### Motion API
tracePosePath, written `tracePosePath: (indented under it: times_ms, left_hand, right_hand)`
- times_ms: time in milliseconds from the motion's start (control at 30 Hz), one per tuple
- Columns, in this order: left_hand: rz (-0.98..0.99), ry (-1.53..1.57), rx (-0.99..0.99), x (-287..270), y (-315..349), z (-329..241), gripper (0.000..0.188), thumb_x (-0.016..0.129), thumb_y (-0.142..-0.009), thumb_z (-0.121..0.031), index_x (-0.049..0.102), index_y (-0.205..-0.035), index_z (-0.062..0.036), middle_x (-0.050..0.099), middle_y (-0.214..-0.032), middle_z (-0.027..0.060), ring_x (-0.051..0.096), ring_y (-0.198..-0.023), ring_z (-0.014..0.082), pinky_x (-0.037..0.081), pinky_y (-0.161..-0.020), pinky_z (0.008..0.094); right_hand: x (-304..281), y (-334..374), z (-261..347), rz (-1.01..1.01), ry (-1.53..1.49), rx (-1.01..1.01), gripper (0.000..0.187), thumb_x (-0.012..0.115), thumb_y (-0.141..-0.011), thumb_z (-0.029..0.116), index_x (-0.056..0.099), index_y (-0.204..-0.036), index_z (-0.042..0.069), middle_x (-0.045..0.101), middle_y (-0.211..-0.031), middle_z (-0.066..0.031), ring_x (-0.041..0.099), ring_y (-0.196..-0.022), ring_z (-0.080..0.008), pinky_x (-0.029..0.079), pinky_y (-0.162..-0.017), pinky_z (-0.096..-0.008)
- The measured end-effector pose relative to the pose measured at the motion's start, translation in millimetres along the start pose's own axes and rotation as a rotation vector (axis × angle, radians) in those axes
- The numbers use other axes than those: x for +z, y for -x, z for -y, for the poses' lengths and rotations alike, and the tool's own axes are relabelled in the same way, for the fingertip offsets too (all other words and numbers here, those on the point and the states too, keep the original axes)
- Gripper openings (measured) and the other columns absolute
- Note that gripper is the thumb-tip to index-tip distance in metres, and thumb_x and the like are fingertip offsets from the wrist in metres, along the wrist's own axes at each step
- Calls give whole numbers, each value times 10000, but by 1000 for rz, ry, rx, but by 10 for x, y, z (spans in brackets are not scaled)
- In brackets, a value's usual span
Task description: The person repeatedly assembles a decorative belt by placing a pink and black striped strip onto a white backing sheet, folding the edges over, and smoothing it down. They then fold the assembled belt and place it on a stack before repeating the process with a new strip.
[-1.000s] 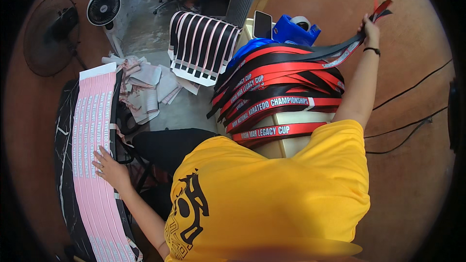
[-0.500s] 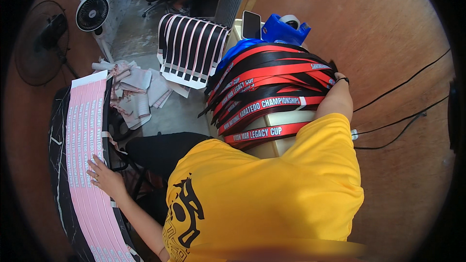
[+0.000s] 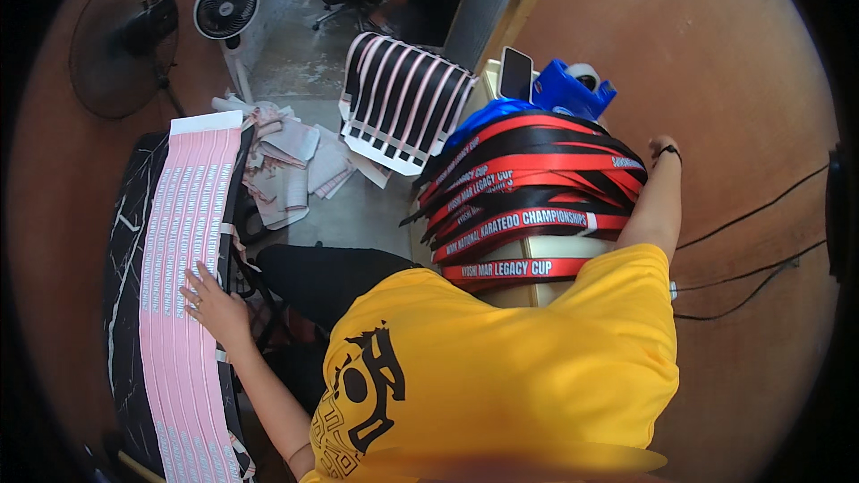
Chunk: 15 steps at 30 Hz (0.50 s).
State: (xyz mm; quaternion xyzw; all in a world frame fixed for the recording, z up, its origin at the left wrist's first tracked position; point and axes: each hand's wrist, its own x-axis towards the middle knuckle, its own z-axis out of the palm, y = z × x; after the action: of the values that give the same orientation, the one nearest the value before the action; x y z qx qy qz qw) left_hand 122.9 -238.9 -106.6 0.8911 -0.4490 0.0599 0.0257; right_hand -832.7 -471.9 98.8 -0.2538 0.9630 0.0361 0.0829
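The left hand lies flat and open, fingers spread, on the long pink printed sheet, which runs down the dark marbled tabletop near its right edge. The right hand reaches to the far side of the heap of red and black ribbons, which rests on a pale box just beside the person's right shoulder. Only the wrist with its dark band and the back of that hand show, so whether it grips a ribbon or rests loose cannot be told.

The step in hand looks like laying a ribbon onto the heap while the other hand steadies the sheet. The next move would call for that hand to come clear of the heap without dragging its upper ribbons along.

The yellow shirt hides the lap and the heap's near edge. The sheet's lower end is cut off at the frame edge. A phone and a blue object stand beyond the heap, partly covered.
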Motion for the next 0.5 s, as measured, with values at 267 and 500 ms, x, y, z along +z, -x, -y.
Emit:
tracePosePath:
  times_ms: [267, 500]
  left_hand:
    - [-55, 433, -1, -223, 22, 20, 889, 704, -870, -223, 190, -1591, -144, 192, -1634, 195, 149, -1491, 478, 135, -1182, 630]
    - [-275, 555, -42, -670, 694, 257, 619, 623, -924, -223, 412, -1495, -110, 235, -1629, 173, 137, -1510, 432, 74, -1189, 629]
  right_hand:
    - [-889, 3128, 2572, -25, -476, -1261, 582, 622, -899, 613, 689, -1021, 49, 679, -875, -58, 617, -706, -151, 503, -587, -282]
    - [560, 5355, 4292, 551, 179, -1667, 628, 584, -934, 600, 652, -1254, 65, 708, -1079, -84, 674, -890, -192, 548, -782, -333]
